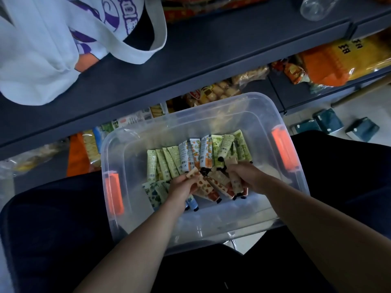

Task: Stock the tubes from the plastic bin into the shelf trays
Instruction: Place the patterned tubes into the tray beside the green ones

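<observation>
A clear plastic bin (262, 115) with orange handles rests on my lap below the shelf. Several small tubes lie inside: green ones (160, 163) at the left, orange-and-white ones (195, 153) in the middle, more green ones (237, 144) at the right. My left hand (183, 186) is inside the bin, closed on cream tubes with an orange print (203, 183). My right hand (247, 176) is beside it, gripping several similar cream tubes (236, 183). Both hands are close together near the bin's middle.
A dark shelf board (211, 56) runs across above the bin, with a white tote bag (63, 39) on it at the left. Snack packets (211, 94) fill the lower shelf behind the bin. Teal packets (330, 123) lie on the floor at the right.
</observation>
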`<state>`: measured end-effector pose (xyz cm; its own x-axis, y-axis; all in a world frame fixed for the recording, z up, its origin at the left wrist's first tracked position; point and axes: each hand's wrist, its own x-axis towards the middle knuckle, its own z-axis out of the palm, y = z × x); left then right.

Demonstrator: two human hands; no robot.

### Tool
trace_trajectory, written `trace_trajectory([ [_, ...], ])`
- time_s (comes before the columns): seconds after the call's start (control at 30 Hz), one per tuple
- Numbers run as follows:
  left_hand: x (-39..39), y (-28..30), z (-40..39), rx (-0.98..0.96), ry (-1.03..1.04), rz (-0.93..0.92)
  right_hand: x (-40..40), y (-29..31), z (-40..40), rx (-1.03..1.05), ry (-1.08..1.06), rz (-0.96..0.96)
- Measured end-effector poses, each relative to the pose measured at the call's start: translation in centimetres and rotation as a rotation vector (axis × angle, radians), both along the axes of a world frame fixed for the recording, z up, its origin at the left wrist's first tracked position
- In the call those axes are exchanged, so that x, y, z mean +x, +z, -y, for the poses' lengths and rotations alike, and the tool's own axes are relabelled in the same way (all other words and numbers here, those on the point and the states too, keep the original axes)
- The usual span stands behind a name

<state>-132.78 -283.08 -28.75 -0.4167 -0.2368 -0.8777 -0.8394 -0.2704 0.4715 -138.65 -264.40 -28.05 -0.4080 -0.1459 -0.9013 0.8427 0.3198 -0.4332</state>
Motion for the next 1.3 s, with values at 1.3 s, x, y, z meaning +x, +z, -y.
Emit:
trace_trajectory([
  [1.3,-8.0,31.4,4.7,-0.190,-0.429,-0.901,-6.2,33.8,1.3,-0.097,0.201,-1.117],
])
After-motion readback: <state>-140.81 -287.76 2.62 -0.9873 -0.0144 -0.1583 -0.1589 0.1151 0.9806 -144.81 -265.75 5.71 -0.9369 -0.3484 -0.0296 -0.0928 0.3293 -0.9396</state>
